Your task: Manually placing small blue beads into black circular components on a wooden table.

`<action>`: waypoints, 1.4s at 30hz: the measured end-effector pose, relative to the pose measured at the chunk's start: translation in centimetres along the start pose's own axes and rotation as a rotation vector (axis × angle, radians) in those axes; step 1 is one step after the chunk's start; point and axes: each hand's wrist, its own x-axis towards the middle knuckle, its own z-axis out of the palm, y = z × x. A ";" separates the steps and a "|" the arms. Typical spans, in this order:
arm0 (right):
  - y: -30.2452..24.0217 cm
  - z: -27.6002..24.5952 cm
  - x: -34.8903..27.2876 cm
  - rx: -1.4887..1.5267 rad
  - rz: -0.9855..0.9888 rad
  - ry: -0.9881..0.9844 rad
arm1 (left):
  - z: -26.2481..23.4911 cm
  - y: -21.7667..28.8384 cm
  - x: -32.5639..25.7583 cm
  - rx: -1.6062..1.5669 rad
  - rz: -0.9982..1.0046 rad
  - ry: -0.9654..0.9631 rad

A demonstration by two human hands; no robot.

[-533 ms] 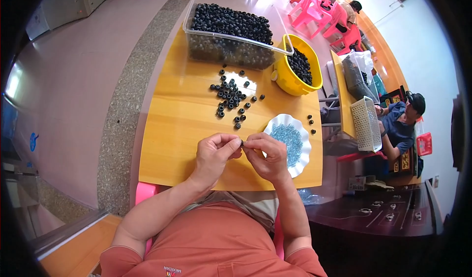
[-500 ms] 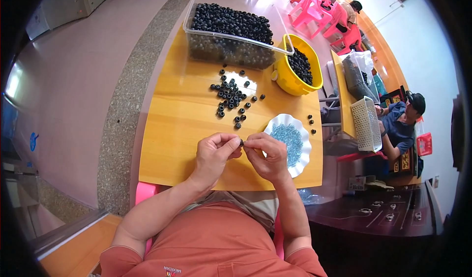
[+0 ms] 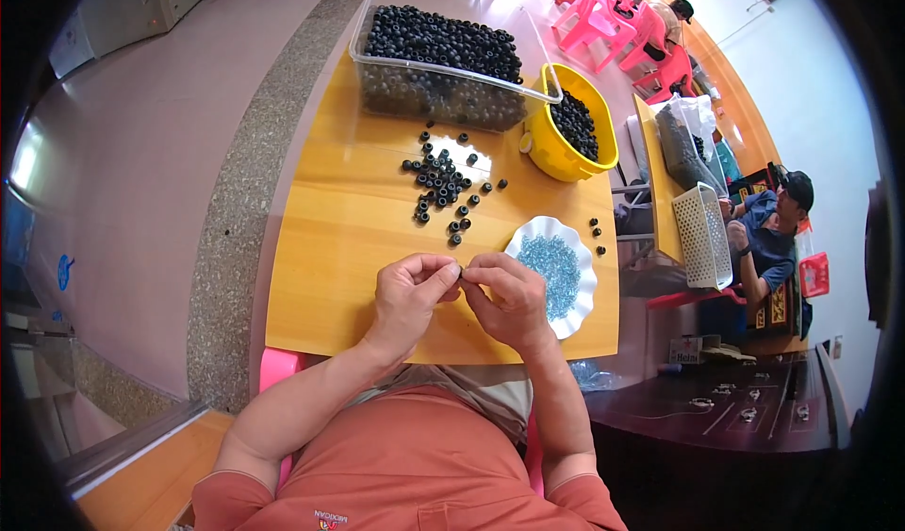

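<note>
My left hand (image 3: 412, 290) pinches a small black ring-shaped part (image 3: 461, 272) between thumb and forefinger above the front of the wooden table. My right hand (image 3: 509, 295) meets it there, thumb and finger pressed together against the part; anything else in that pinch is hidden. The black part is mostly covered by fingertips. Right beside my right hand stands a white scalloped plate (image 3: 587, 295) filled with tiny clear-blue pieces (image 3: 550, 272). Beyond my hands lies a loose scatter of similar black parts (image 3: 441, 180), some with their holes facing up.
A clear plastic bin (image 3: 377, 55) heaped with black parts sits at the table's far end. Beside it is a yellow tub (image 3: 556, 161), holding more. Several black parts (image 3: 596, 233) lie near the right edge. Rightward, a person (image 3: 768, 234) sits by a white perforated basket (image 3: 702, 239).
My right fingers have shifted slightly left and curled closer over the black part, which shows less now. The seated person at the right has raised a hand.
</note>
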 end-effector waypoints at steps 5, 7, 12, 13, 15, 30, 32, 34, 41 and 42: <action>0.3 0.0 0.0 0.013 -0.012 -0.005 | 0.2 -0.2 -0.1 -0.001 0.009 -0.004; 0.3 0.2 0.1 0.011 -0.007 0.003 | 0.1 -0.4 -0.1 -0.001 0.014 -0.004; 0.3 0.5 0.5 0.020 -0.003 0.019 | 0.2 -0.5 -0.2 0.007 0.033 0.000; 0.2 0.5 0.7 0.015 -0.009 0.020 | 0.2 -0.4 -0.3 0.014 0.046 0.011; 0.0 0.6 0.9 0.011 -0.014 0.018 | 0.2 -0.3 -0.4 0.020 0.059 0.025; 2.0 0.9 1.3 -0.462 -0.069 -0.257 | -1.5 0.1 1.8 -0.141 0.032 0.073; 1.8 0.8 1.4 -0.490 -0.046 -0.281 | -1.5 -0.1 1.8 -0.136 0.027 0.075; 1.5 0.4 1.6 -0.490 -0.055 -0.292 | -1.5 -0.2 1.7 -0.131 0.021 0.073; 0.9 -0.4 0.4 -0.294 0.071 -0.125 | -1.2 0.1 1.4 -0.108 -0.025 0.041; 0.5 -0.4 0.5 -0.262 0.053 -0.090 | -1.0 0.1 1.3 -0.091 -0.040 0.019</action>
